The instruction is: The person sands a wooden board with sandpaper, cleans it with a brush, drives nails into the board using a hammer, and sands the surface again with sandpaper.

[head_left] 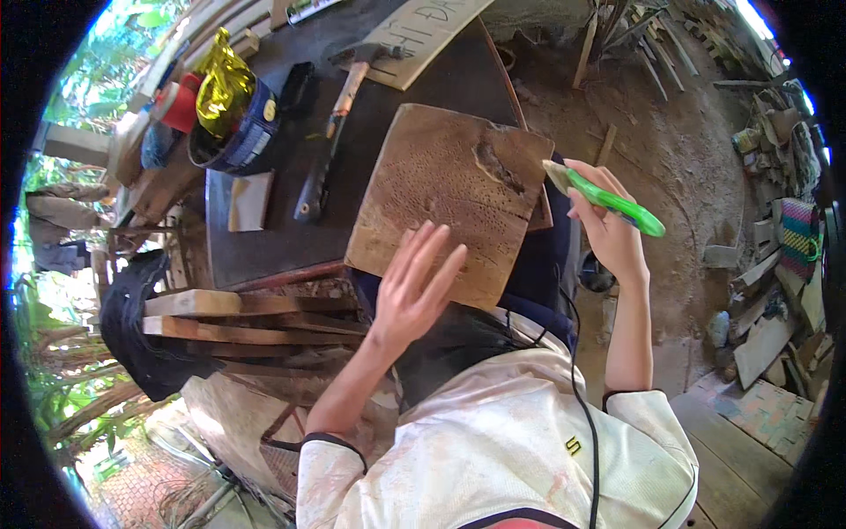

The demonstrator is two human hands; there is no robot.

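The two hands are working apart; the left hand (414,282) is lying with its fingers spread and stretched out over the lower part of the wooden board (432,189), clasping nothing; the right hand (608,212) is closing round the green handle of a brush (617,203), whose pale bristles are pointing at the board's upper right corner; whether they are touching the wood, I cannot tell. The board is lying just in front of the person, its far part overlapping the dark table (242,251) and its near edge reaching over the lap; its brown face is showing many small pits and a dark, rough hollow near the upper right. To its left a hammer (330,141) is lying on the table, its head pointing away and nearly meeting a lettered plank (423,44); further left a blue tub (242,145) is holding crumpled gold foil (222,93); a small pale block (251,203) is sitting near the tub; lengths of timber (203,328) are jutting out below the table's left part.
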